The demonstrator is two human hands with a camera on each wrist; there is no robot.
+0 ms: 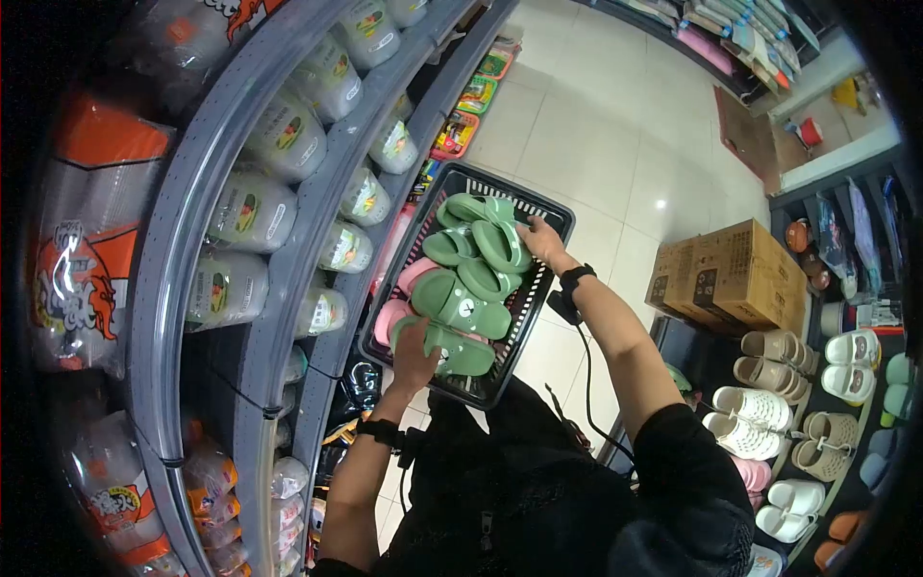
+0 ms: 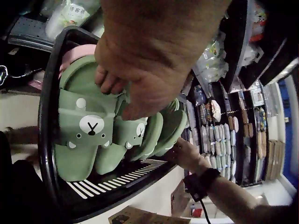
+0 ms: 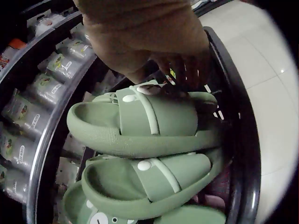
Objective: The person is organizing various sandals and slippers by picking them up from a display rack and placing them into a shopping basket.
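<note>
Black basket (image 1: 519, 190) heaped with green and pink slippers beside grey shelving (image 1: 192, 192) of bottles, left hand (image 1: 415, 358) curled on near bear-face slipper (image 2: 86, 135), right hand (image 1: 540, 240) grasping far green slipper (image 3: 154, 119), pale tiled floor (image 1: 596, 125), cardboard boxes (image 1: 735, 274) to the right

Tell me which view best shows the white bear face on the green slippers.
Left wrist view: the white bear face is large and sharp on the strap of a green foam slipper. The head view shows only tiny pale specks; the right wrist view cuts it off at the bottom edge.
</note>
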